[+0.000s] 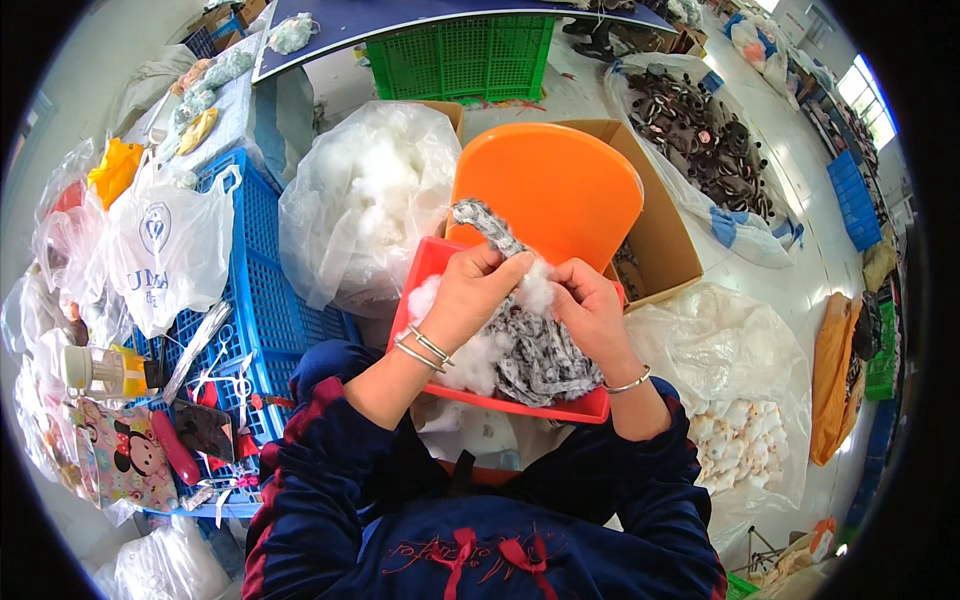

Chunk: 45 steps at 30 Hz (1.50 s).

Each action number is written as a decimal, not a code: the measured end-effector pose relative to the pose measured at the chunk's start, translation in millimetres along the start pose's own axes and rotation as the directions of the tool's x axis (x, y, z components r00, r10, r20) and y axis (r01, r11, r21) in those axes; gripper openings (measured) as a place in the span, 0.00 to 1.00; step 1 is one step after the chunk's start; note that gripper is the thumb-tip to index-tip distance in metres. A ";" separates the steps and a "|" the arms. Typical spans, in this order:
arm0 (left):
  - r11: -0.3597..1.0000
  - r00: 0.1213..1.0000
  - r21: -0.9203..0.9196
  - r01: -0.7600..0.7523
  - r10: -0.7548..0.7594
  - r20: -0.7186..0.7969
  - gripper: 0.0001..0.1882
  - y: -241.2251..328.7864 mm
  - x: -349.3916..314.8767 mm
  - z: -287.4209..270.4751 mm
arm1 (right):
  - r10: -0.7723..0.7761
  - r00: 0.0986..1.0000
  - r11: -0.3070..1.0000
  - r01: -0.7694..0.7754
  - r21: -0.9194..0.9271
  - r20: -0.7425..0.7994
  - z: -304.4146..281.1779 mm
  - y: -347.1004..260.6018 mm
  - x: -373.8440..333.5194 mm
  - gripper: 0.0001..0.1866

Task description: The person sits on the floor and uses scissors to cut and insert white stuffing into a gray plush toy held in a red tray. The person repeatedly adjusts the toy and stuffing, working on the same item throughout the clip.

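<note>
The left hand (470,290) is closed around a grey-and-white patterned fabric piece (490,228), its fingers pinched on the narrow part that curls upward, while the right hand (590,310) presses a tuft of white stuffing (538,290) against the same piece with its fingertips closed on it. Both hands work over a red tray (520,402) that rests on the person's lap; the tray holds a heap of more patterned fabric pieces (545,355) toward its right side and loose white stuffing along its left edge, just under the left wrist. Behind the tray's far edge stands an orange plastic lid or seat (550,185), tilted upright in front of a brown cardboard box (660,235), whose contents are mostly hidden. To the left of the box a large clear plastic bag (365,200) is full of white stuffing. Further left a blue crate (265,290) carries a white carrier bag (165,250), scissors and small tools on its near corner. At the right, near the person's elbow, another clear bag (740,400) on the floor holds small white stuffed pieces. Beyond the cardboard box a wide bag (700,130) is filled with dark pieces, and a green crate (460,55) stands under a dark table (400,15) at the far edge.
</note>
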<state>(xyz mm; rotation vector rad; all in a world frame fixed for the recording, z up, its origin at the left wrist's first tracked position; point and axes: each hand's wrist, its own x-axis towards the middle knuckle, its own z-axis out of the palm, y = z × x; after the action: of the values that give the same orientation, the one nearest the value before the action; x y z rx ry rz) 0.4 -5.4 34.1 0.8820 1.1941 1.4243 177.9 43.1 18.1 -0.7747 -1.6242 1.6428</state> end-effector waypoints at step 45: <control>0.998 0.995 0.044 0.039 -0.043 0.086 0.13 -14.5 2.8 -6.6 | 0.047 0.994 0.999 -0.048 -0.006 -0.097 11.2 9.5 -0.8 0.04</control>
<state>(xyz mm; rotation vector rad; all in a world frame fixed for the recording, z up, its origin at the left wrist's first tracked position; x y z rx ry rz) -2.8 -4.5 18.3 0.9345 1.1734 1.3190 168.7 36.1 9.0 -0.8904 -1.5566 1.6065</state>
